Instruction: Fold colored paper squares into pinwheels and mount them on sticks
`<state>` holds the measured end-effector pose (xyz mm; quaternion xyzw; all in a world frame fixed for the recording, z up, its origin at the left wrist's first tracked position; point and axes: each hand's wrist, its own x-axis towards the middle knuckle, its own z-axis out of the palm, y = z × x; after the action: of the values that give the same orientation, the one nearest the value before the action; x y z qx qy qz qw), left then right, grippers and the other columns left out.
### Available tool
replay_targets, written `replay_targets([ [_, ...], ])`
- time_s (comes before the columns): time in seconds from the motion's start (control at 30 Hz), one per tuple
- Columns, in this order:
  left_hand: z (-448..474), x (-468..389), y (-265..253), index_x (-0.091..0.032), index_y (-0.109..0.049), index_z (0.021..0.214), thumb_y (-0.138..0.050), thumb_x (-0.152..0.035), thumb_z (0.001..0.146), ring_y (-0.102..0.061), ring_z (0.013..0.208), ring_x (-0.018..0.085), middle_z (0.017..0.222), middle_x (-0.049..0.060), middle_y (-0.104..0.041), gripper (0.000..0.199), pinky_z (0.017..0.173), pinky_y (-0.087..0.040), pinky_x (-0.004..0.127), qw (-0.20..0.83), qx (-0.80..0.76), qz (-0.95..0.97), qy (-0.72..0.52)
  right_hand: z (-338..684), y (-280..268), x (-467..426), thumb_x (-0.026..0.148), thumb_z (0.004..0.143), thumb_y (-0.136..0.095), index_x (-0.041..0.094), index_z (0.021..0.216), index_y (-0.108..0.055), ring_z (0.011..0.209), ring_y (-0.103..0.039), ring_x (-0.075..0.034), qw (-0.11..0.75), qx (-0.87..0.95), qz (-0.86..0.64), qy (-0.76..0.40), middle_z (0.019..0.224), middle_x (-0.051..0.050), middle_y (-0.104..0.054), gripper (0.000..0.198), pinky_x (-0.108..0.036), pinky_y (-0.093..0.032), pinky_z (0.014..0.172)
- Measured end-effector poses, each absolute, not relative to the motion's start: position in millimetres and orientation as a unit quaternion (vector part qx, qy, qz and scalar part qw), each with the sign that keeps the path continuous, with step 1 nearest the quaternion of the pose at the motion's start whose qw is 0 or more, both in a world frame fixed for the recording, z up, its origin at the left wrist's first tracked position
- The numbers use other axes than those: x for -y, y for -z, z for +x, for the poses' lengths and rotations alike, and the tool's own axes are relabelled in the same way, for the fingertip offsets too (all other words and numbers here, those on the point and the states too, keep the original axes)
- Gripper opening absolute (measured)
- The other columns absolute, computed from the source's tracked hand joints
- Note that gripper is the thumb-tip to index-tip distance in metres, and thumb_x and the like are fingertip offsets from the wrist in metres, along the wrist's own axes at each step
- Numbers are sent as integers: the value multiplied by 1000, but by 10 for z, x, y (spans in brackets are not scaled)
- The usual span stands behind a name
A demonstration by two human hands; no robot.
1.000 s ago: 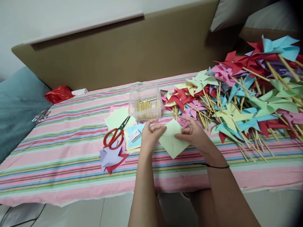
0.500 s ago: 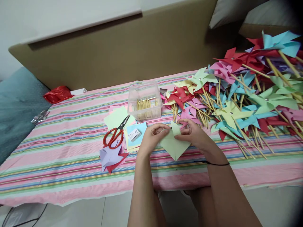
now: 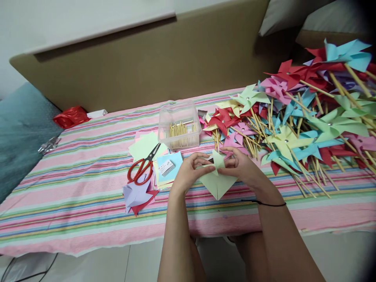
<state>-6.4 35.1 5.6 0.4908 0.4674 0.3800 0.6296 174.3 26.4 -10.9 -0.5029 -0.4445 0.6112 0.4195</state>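
Observation:
A pale green square of paper (image 3: pixel 217 185) hangs between my hands, one corner toward me and slit from that corner. My left hand (image 3: pixel 194 169) pinches its left side, thumb reaching to the paper's middle. From the right, my right hand (image 3: pixel 239 166) grips it with thumb and fingers. Between the thumbs a far flap of the paper stands up and curves inward. Just left of my left hand lies a small white printed box (image 3: pixel 167 167) on a stack of coloured paper squares (image 3: pixel 175 159). Red-handled scissors (image 3: pixel 143 165) rest beside them.
Behind my hands stands a clear plastic box (image 3: pixel 179 141) with short wooden sticks. Finished paper pinwheels (image 3: pixel 289 135) are heaped at the right. Cut purple and red paper pieces (image 3: pixel 136 196) lie left, on the striped cloth (image 3: pixel 88 188). A red plastic bag (image 3: pixel 71 117) sits far left.
My left thumb has moved right to the paper's middle, meeting the right thumb. The far flap now bends inward between them.

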Motion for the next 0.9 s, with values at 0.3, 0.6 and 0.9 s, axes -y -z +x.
replay_targets([
  [0.3, -40, -353, -3, -21, -52, 101, -83, -33, 55, -62, 54, 16, 65, -1, -67, 57, 51, -44, 24, 585, -524, 491, -376, 1727, 135, -266, 25, 60, -79, 23, 117, -45, 63, -68, -22, 413, 457, -501, -608, 66, 2, -71, 66, -31, -50, 57],
  [0.6, -42, -366, 54, -24, -54, 106, -83, -34, 54, -61, 54, 17, 65, -1, -66, 60, 49, -41, 23, 519, -544, 520, -405, 1700, 120, -270, 24, 59, -79, 22, 120, -44, 61, -68, -22, 429, 448, -505, -601, 62, 3, -69, 71, -31, -50, 54],
  [0.9, -40, -362, 60, -24, -54, 110, -82, -34, 55, -60, 56, 16, 67, -1, -63, 62, 52, -42, 24, 467, -564, 548, -404, 1660, 108, -269, 23, 57, -79, 22, 121, -43, 62, -68, -23, 432, 431, -512, -604, 64, 1, -71, 74, -31, -50, 55],
])
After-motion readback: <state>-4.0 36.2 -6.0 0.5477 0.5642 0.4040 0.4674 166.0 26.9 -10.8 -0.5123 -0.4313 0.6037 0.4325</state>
